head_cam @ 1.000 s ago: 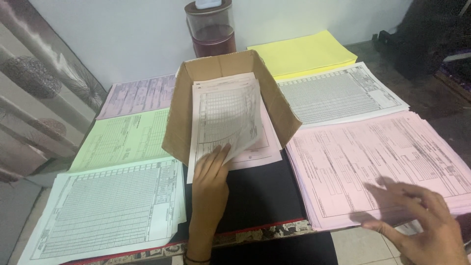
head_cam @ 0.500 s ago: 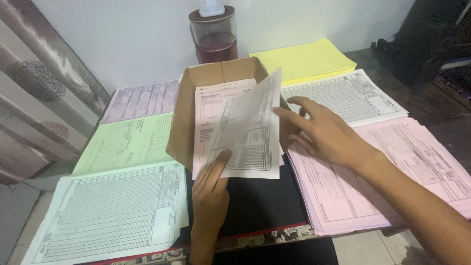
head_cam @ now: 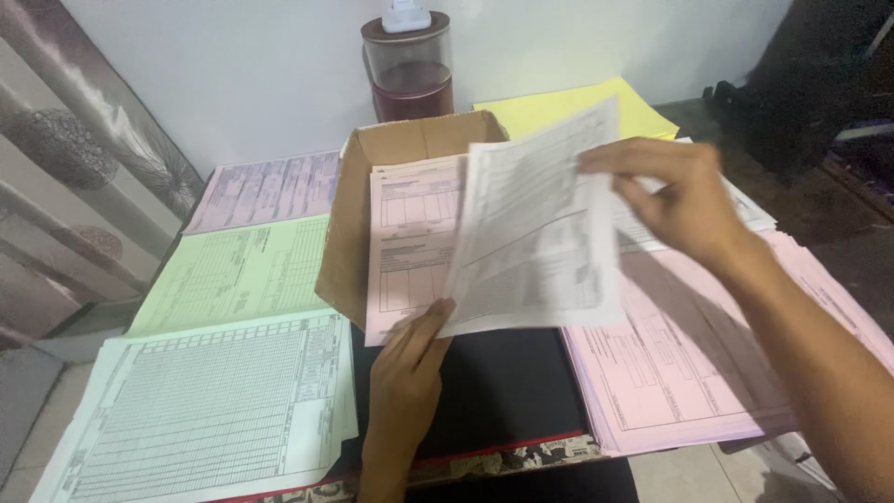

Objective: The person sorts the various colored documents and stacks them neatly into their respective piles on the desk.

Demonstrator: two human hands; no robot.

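This looks like a makeshift paperwork spot in a home or small office. Stacks of printed forms, white, green, pink and yellow, are spread over a low dark surface beside a cardboard box. A patterned curtain hangs on one side, and a plain white wall stands behind with a plastic jar against it.

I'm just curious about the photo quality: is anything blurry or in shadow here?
In the head view, the white form lifted by the right hand looks smeared, its print unreadable; the left hand is sharper. The right arm throws a soft shadow on the pink stack. Lighting is dim and even, with no glare.
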